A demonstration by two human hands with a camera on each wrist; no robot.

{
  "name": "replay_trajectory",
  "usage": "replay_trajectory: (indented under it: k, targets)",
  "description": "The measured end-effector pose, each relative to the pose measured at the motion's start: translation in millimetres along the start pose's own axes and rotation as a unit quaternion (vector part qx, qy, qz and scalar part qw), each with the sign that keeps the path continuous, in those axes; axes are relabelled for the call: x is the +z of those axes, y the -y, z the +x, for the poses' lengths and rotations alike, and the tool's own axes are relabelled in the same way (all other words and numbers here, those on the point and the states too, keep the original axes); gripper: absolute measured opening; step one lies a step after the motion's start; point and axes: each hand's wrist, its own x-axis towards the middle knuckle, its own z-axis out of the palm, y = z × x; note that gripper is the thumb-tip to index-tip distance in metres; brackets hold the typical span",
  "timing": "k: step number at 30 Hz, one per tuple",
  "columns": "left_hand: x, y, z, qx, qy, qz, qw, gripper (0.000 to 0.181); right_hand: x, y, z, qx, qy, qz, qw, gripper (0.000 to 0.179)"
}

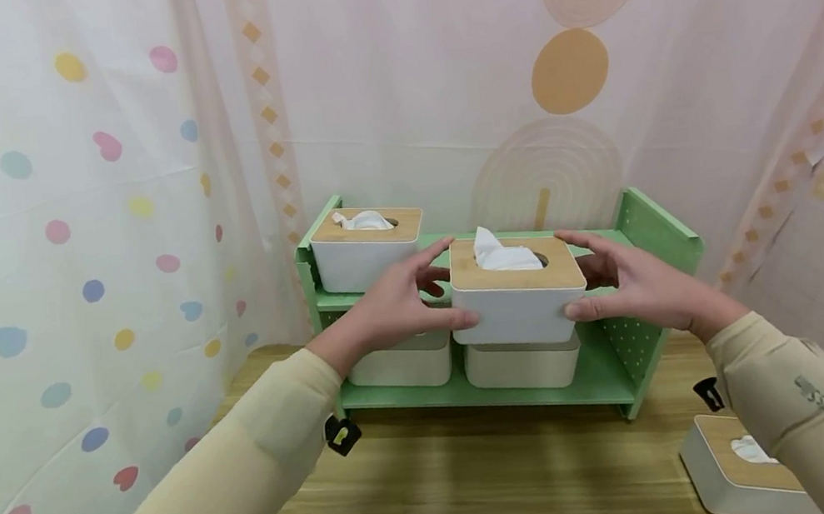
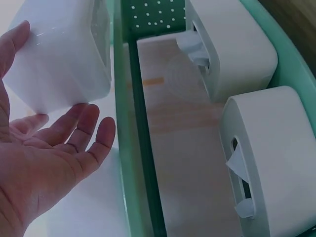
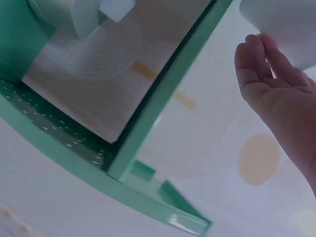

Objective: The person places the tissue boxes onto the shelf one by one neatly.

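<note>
Both hands hold a white tissue box (image 1: pixel 512 313) with a wooden lid and a tissue sticking up, in front of the green shelf's (image 1: pixel 660 222) upper board. My left hand (image 1: pixel 412 299) grips its left end, thumb on the front and fingers at the side and back. At the opposite end, my right hand (image 1: pixel 629 284) grips it the same way. In the left wrist view, the left hand's (image 2: pixel 54 163) fingertips touch the held box (image 2: pixel 59 59). The right wrist view shows the right hand (image 3: pixel 286 94) against the box (image 3: pixel 291 32), which is partly cut off.
Another tissue box (image 1: pixel 364 266) stands on the upper board's left. Two more, a left one (image 1: pixel 401 367) and a right one (image 1: pixel 522 367), sit on the lower board, tops partly hidden. One tissue box (image 1: pixel 737 482) rests on the wooden tabletop (image 1: pixel 436 489) at front right. Patterned curtains (image 1: pixel 394 83) hang behind.
</note>
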Motion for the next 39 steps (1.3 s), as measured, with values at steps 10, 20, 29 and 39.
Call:
replay_trajectory:
  k: [10,20,29,39]
  targets:
    - [2.7,3.2,8.1,-0.018,-0.001,0.025,0.9995,0.106,0.1,-12.2,8.2,0.019,-0.004,0.037,0.9991,0.093]
    - [20.9,-6.3,-5.5,0.041,-0.112,0.152,0.9811,0.085,7.1,-5.2,-3.2,0.010,-0.087,-0.056,0.9946,0.083]
    - [37.2,-8.8,-5.3,0.176,-0.328,0.333,0.8663,0.042,40.0,-0.4,-7.4,-0.129,-0.355,-0.225,0.8983,0.035]
    - [43.9,-5.3,0.7,0.234,-0.368,0.419,0.7962,0.021,49.5,-10.3,-1.7,-0.197,-0.438,-0.312,0.8194,0.028]
